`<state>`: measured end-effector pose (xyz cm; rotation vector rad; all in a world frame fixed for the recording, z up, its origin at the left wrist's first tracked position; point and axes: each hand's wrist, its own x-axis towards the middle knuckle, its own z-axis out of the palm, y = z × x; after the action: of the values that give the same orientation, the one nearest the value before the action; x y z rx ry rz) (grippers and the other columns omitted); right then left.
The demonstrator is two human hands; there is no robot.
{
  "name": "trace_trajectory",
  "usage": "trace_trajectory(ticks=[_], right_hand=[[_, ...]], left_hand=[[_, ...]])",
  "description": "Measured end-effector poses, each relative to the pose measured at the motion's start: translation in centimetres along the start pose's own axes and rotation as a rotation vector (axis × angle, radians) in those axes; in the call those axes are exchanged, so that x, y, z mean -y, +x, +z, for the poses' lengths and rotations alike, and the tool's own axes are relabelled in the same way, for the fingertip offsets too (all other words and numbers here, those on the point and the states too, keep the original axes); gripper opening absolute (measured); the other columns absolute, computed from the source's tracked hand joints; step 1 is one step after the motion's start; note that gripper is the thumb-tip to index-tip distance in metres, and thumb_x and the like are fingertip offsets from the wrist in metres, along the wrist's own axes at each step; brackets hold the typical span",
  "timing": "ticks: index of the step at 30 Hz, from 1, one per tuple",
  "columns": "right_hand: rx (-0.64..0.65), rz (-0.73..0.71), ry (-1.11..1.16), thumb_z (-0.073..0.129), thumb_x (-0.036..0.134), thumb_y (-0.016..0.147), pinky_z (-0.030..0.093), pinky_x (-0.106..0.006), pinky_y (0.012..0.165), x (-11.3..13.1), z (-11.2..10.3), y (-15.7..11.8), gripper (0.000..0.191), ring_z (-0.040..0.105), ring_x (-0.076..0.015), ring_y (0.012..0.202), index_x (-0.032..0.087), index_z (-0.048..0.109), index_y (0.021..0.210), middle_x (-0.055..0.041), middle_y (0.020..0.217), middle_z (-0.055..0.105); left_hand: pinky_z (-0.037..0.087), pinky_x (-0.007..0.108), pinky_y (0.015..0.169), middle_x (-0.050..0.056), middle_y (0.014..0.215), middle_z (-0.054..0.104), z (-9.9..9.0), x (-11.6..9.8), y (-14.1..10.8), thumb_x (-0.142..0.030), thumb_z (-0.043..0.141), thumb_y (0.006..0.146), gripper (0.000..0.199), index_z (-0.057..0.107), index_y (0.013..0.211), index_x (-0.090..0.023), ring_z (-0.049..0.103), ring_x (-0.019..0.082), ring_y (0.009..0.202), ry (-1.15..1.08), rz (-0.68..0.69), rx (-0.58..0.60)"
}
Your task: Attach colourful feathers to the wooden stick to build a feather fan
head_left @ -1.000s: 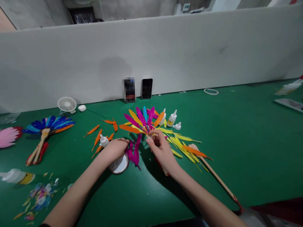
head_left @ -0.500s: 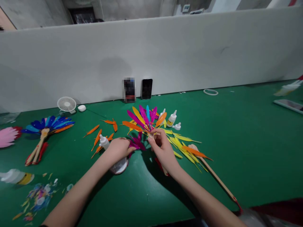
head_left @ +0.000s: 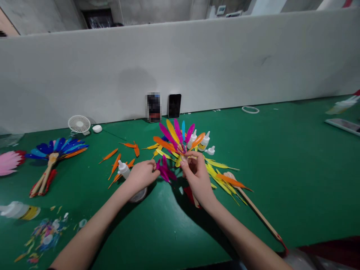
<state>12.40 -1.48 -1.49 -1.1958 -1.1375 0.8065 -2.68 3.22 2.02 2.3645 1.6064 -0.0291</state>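
Observation:
My right hand is closed around the base of a feather fan, its magenta, orange, yellow and blue feathers spread upward. Below that hand, part of a wooden stick with red on it shows. Magenta feathers lie left of the fan, beside the bent fingers of my left hand. Those fingertips are pinched at the edge of the feathers; what is between them is hidden. Under my left wrist sits a round dish, partly covered, with a white glue bottle behind the wrist.
Yellow feathers and a wooden stick lie to the right. Two glue bottles stand behind the fan. Orange feathers, a blue feather fan and scraps are leftward. Two phones lean on the white partition.
The fan in my right hand has moved right and slightly up. My left hand has drawn back a little from over the magenta feathers, which have shifted slightly right.

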Motion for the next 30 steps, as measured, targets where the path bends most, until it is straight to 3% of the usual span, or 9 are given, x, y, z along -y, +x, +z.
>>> trace_trajectory(ticks=[5, 9, 11, 14, 17, 22, 30], right_hand=[[-0.147, -0.063, 0.039, 0.049, 0.030, 0.079, 0.034, -0.027, 0.053, 0.7, -0.3, 0.1, 0.016, 0.042, -0.0133, 0.056, 0.025, 0.039, 0.089, 0.0042, 0.066, 0.039], [-0.144, -0.092, 0.037, 0.050, 0.029, 0.079, 0.034, -0.027, 0.052, 0.6, -0.5, 0.2, 0.016, 0.042, -0.0125, 0.054, 0.024, 0.039, 0.090, 0.0046, 0.064, 0.040], [-0.143, -0.114, 0.037, 0.050, 0.029, 0.079, 0.034, -0.027, 0.051, 0.5, -0.5, 0.3, 0.016, 0.042, -0.0120, 0.054, 0.024, 0.040, 0.090, 0.0049, 0.064, 0.040], [-0.153, -0.142, 0.050, 0.051, 0.028, 0.078, 0.034, -0.026, 0.050, 0.4, -0.5, 0.4, 0.015, 0.042, -0.0114, 0.054, 0.024, 0.041, 0.089, 0.0055, 0.064, 0.039], [-0.165, -0.160, 0.069, 0.052, 0.028, 0.078, 0.035, -0.026, 0.051, 0.3, -0.6, 0.5, 0.016, 0.042, -0.0112, 0.055, 0.024, 0.042, 0.090, 0.0050, 0.067, 0.040], [-0.172, -0.152, 0.087, 0.052, 0.027, 0.078, 0.035, -0.026, 0.051, 0.3, -0.6, 0.5, 0.015, 0.042, -0.0111, 0.055, 0.024, 0.042, 0.089, 0.0049, 0.067, 0.040], [-0.166, -0.151, 0.093, 0.053, 0.028, 0.078, 0.034, -0.026, 0.049, 0.4, -0.6, 0.5, 0.015, 0.042, -0.0108, 0.053, 0.024, 0.042, 0.088, 0.0055, 0.065, 0.039]], left_hand=[[0.033, 0.027, 0.051, 0.004, 0.064, 0.060, 0.0, 0.1, 0.5, -0.025, 0.034, 0.074, 0.018, 0.048, 0.064, -0.019, 0.056, 0.019, 0.063, -0.110, -0.100, -0.048], [0.037, 0.032, 0.062, 0.008, 0.068, 0.063, 0.9, -0.3, 0.5, -0.025, 0.033, 0.080, 0.027, 0.055, 0.066, -0.016, 0.059, 0.021, 0.068, 0.059, -0.057, 0.002], [0.038, 0.037, 0.068, 0.011, 0.075, 0.064, 1.3, -0.5, 0.2, -0.029, 0.035, 0.083, 0.029, 0.059, 0.076, -0.013, 0.059, 0.025, 0.075, 0.199, 0.012, -0.039], [0.039, 0.039, 0.076, 0.014, 0.091, 0.062, 1.8, -0.9, -0.1, -0.036, 0.045, 0.081, 0.033, 0.058, 0.097, -0.010, 0.056, 0.027, 0.090, 0.271, 0.226, -0.134], [0.039, 0.037, 0.081, 0.012, 0.099, 0.059, 2.9, -1.2, -0.1, -0.033, 0.048, 0.080, 0.038, 0.053, 0.112, -0.014, 0.053, 0.026, 0.096, 0.257, 0.420, -0.115], [0.042, 0.035, 0.075, 0.010, 0.090, 0.062, 4.4, -1.4, 0.2, -0.016, 0.040, 0.083, 0.026, 0.061, 0.098, -0.018, 0.057, 0.022, 0.083, 0.359, 0.464, -0.090], [0.045, 0.033, 0.074, 0.009, 0.093, 0.063, 3.1, -1.4, 0.1, -0.023, 0.040, 0.085, 0.024, 0.062, 0.094, -0.017, 0.061, 0.021, 0.086, 0.236, 0.420, -0.050]])
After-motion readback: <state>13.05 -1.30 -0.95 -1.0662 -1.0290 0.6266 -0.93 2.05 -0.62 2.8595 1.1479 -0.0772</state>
